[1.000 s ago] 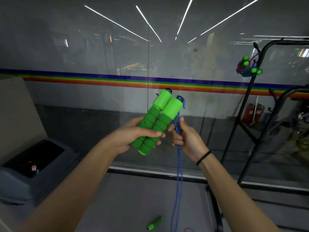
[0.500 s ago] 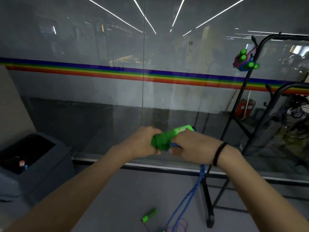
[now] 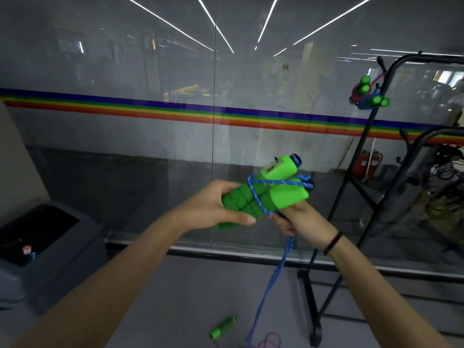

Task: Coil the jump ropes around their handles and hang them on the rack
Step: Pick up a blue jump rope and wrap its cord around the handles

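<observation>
My left hand (image 3: 216, 207) grips two green foam handles (image 3: 261, 194) held side by side, tilted up to the right. A blue rope (image 3: 273, 277) crosses over the handles in one loop and runs down to the floor. My right hand (image 3: 298, 222) is closed on the rope just under the handles. On the black rack (image 3: 351, 197) at the right, two coiled jump ropes (image 3: 369, 95) with green handles hang from a hook near the top. Another green handle (image 3: 223, 327) with a purple rope (image 3: 271, 341) lies on the floor.
A glass wall with a rainbow stripe (image 3: 175, 114) stands straight ahead. A dark grey bin (image 3: 42, 244) sits at the lower left. A second black rack (image 3: 426, 156) and cables show at the far right, behind the glass a red extinguisher (image 3: 366, 167).
The handles were tipped from upright down to nearly level. My right hand has carried the blue rope over and around them, so one loop now crosses the handles.
</observation>
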Tool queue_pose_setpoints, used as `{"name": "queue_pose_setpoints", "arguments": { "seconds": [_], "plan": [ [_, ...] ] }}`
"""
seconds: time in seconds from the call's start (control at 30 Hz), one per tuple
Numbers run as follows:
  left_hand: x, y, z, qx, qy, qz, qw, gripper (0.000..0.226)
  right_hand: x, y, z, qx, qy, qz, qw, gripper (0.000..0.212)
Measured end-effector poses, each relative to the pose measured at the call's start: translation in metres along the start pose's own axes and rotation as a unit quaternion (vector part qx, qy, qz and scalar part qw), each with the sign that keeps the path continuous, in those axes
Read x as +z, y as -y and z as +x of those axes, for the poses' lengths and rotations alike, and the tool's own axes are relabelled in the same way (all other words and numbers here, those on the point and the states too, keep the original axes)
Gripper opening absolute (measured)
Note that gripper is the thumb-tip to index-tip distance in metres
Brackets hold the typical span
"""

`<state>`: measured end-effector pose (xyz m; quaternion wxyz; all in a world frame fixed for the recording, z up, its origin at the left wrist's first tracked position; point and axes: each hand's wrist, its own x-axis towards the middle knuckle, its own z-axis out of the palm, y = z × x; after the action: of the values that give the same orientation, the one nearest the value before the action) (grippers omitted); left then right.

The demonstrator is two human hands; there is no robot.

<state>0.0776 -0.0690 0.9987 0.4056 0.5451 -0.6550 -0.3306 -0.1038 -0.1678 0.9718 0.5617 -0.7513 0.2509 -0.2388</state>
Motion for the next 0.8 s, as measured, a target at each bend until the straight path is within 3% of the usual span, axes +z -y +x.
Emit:
{"name": "queue_pose_setpoints", "arguments": {
  "seconds": [0.2,0.33,0.47,0.53,0.63,0.73,0.8],
  "plan": [
    [0.01,0.009,0.012,-0.045,-0.095,-0.044,0.993,0.02,0.014,0.001,-0.01,-0.019,-0.012,-0.233,0.972,0.033],
    [0.01,0.019,0.02,-0.022,-0.16,0.146,0.976,0.025,0.007,0.03,-0.02,-0.064,0.034,-0.452,0.889,0.034],
    [0.01,0.022,0.019,-0.017,-0.051,0.328,0.943,0.035,-0.008,0.051,-0.015,-0.087,0.057,-0.504,0.858,0.024],
    [0.013,0.015,0.017,0.014,0.029,0.37,0.929,0.031,-0.016,0.059,-0.01,-0.104,0.06,-0.476,0.871,0.019],
    [0.01,0.006,0.016,0.06,0.091,0.369,0.923,0.03,-0.024,0.056,0.002,-0.093,0.069,-0.329,0.937,0.016],
    [0.006,0.006,0.012,0.093,0.083,0.268,0.955,0.031,-0.027,0.044,0.003,-0.082,0.088,-0.103,0.987,0.013],
    [0.009,0.005,0.007,0.096,0.06,0.161,0.98,0.033,-0.022,0.031,0.002,-0.044,0.029,0.007,0.999,0.023]
  ]
}}
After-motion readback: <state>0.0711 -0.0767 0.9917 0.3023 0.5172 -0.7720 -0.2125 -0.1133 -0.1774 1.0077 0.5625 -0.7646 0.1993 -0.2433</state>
